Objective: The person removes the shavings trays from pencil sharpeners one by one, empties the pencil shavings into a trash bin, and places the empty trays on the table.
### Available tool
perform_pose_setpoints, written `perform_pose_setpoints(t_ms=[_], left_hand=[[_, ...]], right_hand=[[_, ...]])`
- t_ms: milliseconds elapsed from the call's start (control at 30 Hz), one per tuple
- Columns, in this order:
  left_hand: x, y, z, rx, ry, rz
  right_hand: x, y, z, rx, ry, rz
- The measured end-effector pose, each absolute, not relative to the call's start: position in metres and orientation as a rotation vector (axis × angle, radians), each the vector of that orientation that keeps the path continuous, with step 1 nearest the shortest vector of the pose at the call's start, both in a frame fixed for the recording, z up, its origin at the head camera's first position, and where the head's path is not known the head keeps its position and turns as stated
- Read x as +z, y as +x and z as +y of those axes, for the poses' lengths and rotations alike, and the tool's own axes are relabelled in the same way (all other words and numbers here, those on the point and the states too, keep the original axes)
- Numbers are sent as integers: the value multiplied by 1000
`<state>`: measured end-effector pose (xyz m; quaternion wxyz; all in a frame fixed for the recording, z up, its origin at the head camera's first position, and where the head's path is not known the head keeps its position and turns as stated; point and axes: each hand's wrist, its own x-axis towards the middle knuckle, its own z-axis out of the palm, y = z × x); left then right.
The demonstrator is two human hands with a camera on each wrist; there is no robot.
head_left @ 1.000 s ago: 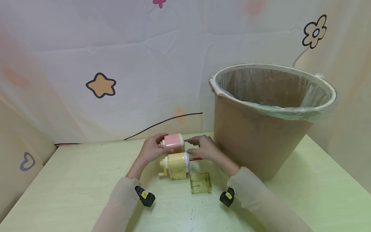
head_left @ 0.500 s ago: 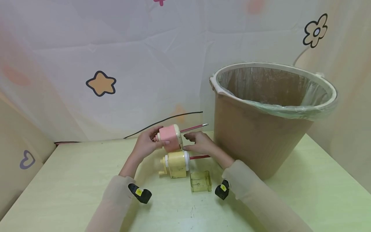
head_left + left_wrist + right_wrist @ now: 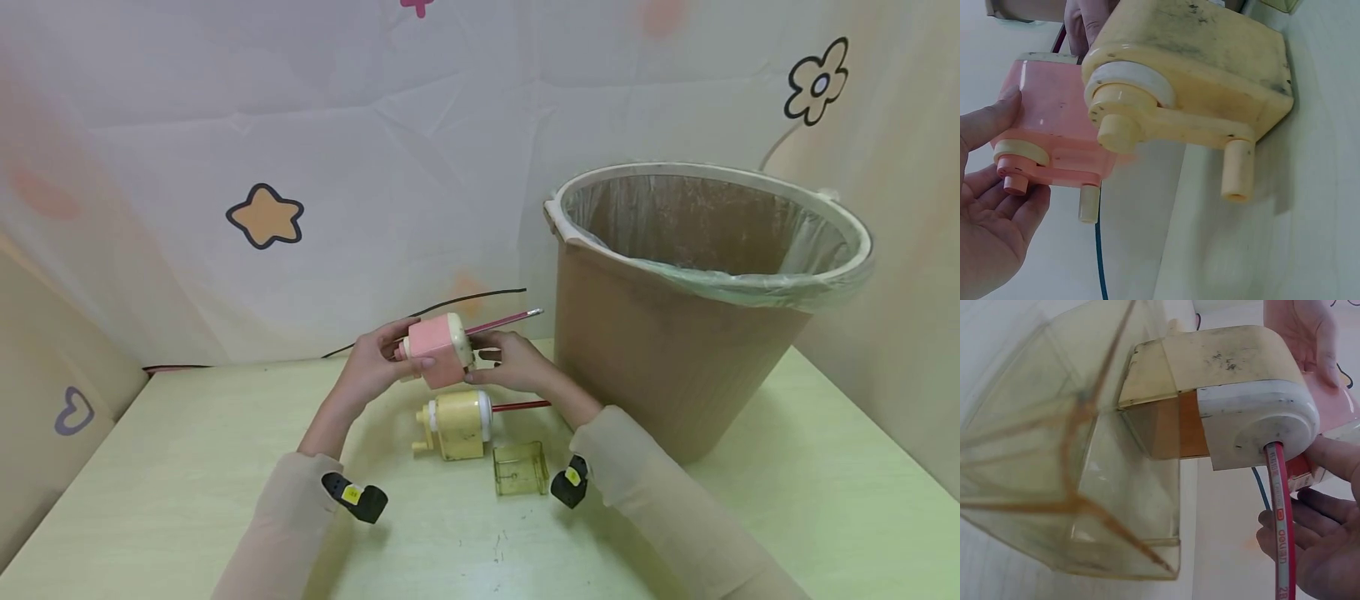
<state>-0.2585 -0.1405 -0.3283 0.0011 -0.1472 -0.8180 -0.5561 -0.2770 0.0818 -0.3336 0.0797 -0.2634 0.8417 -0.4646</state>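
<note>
My left hand (image 3: 371,367) grips a pink pencil sharpener (image 3: 435,346), tilted up off the table, thumb on its near side. A pencil (image 3: 510,319) with a silver end sticks out of its cream front. At that front, my right hand (image 3: 517,362) has its thumb and fingers at the lower edge; in the right wrist view they lie around a dark red drawer (image 3: 1300,472). A yellow pencil sharpener (image 3: 459,427) with a hand crank lies nearer to me, a red pencil (image 3: 1282,531) in its white front. Beside it sits an open, see-through yellow shavings drawer (image 3: 521,469).
A large brown bin (image 3: 645,358) with a clear plastic liner stands on the right of the pale table (image 3: 225,475). Small dark specks (image 3: 497,550) lie on the tabletop near the front. A printed cloth (image 3: 420,208) hangs behind the table.
My left hand has raised the pink sharpener up and left and tilted it, bringing its pencil into view. My right hand has come in to the sharpener's lower front.
</note>
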Motion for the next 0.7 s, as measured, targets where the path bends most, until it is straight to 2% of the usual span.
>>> perform_pose_setpoints(t_ms=[700], left_hand=[[-322,-255,-149,-1833,-535,-2528]], right_hand=[[-323,-273,79,-1591,-796,2361]])
